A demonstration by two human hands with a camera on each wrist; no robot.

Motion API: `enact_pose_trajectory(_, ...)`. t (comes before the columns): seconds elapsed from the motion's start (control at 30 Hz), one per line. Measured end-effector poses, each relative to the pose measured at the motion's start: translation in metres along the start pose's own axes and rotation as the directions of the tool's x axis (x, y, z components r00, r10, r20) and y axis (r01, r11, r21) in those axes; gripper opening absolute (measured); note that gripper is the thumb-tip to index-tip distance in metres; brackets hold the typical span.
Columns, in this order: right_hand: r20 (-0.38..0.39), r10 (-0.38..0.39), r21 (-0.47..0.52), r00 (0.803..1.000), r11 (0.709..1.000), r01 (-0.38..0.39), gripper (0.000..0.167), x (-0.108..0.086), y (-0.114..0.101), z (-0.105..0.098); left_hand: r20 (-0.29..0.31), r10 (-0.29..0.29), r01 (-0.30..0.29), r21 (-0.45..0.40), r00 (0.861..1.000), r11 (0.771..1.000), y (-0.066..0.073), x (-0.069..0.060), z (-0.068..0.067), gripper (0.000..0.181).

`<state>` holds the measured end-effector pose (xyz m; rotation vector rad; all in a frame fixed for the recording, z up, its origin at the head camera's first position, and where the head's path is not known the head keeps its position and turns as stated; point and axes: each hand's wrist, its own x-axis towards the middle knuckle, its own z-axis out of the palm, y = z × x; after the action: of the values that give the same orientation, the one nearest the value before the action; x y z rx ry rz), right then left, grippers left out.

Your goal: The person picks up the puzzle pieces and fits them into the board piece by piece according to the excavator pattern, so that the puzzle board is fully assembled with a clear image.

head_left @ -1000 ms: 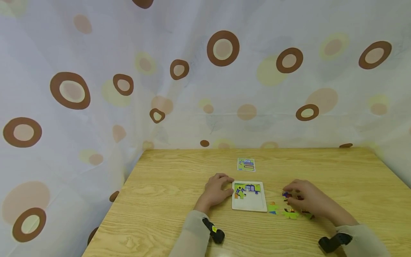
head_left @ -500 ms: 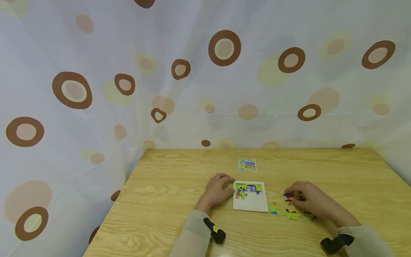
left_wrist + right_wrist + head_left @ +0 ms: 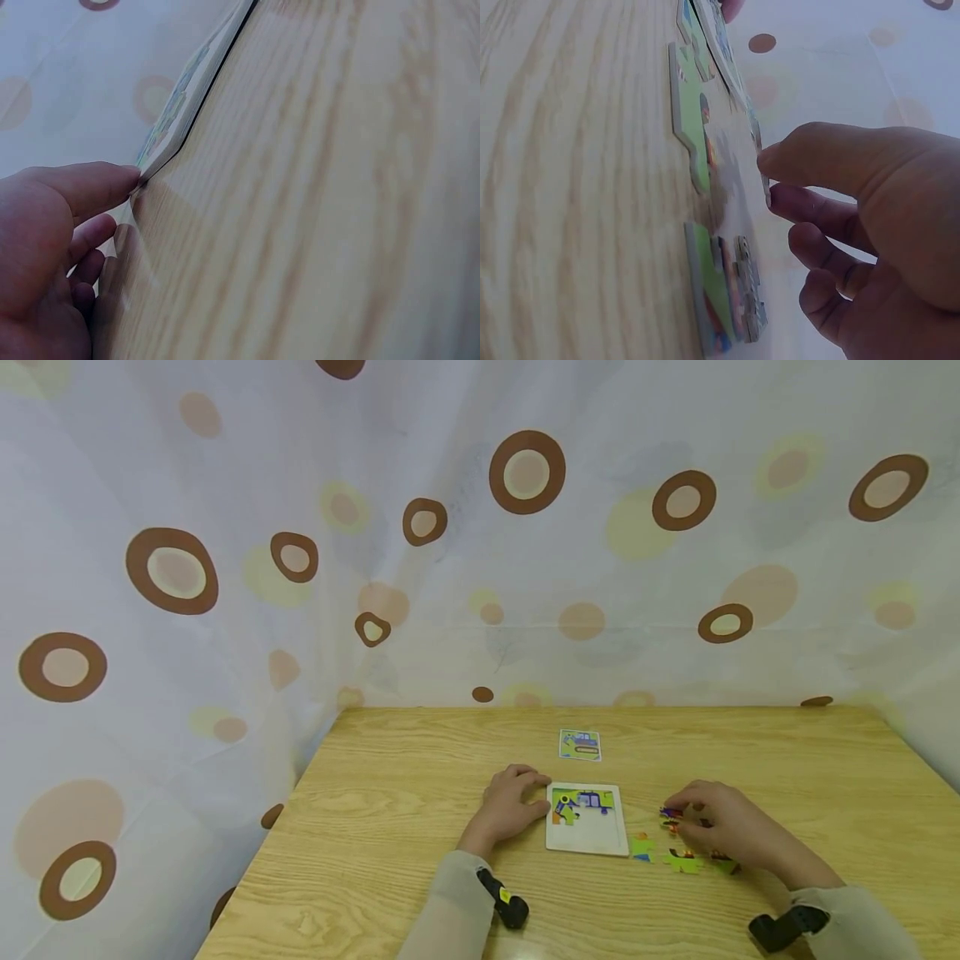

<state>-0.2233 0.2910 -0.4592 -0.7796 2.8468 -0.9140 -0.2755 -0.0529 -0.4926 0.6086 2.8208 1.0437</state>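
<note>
Right hand (image 3: 723, 822): thumb and index finger pinching one small puzzle piece (image 3: 766, 193) by its edge, other fingers curled loosely behind. That piece is right of the tray; its printed face is mostly hidden, can't tell if it's clear of the table. Left hand (image 3: 508, 806): thumb and index spread apart, both touching the tray's left side, index up by the far corner, thumb lower; remaining fingers loosely bent per the left wrist view. White puzzle tray (image 3: 588, 837) lies flat on the wooden table (image 3: 405, 760) between the hands. Fitted pieces (image 3: 592, 801) fill its far strip and part of the left side, showing a blue-purple vehicle on green; near and right area is bare white. Loose pieces right of the tray: a green-orange-blue piece (image 3: 642, 847) just beside its near right corner, a green piece (image 3: 683, 861) next along, more partly under the right hand, outlines unclear. Picture card (image 3: 580, 745) with a similar vehicle lies flat beyond the tray, apart from it. Spotted curtain (image 3: 450, 443) behind the table. Black wrist cameras at both beige sleeves (image 3: 450, 910).
</note>
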Motion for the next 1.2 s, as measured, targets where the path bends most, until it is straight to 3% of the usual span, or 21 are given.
enact_pose_trajectory(0.37,-0.051,-0.089,-0.004,0.995,0.996,0.089,0.024,0.005,-0.012,0.007,0.004,-0.001,0.001,-0.005,1.0,1.0,0.001,0.0,0.0,0.035)
enact_pose_trajectory(0.7,-0.058,-0.099,-0.003,0.993,0.995,0.099,0.021,0.023,-0.026,0.016,0.0,-0.006,0.006,-0.003,1.0,1.0,0.0,0.0,0.001,0.035)
enact_pose_trajectory(0.93,-0.053,-0.125,0.053,0.991,0.99,0.128,0.019,0.034,-0.036,0.023,0.005,-0.013,0.013,-0.003,1.0,1.0,0.002,-0.001,0.0,0.036)
enact_pose_trajectory(1.2,-0.05,-0.14,0.032,0.989,0.989,0.142,0.021,0.046,-0.044,0.032,0.002,-0.006,0.006,-0.006,1.0,1.0,0.002,-0.002,-0.001,0.036)
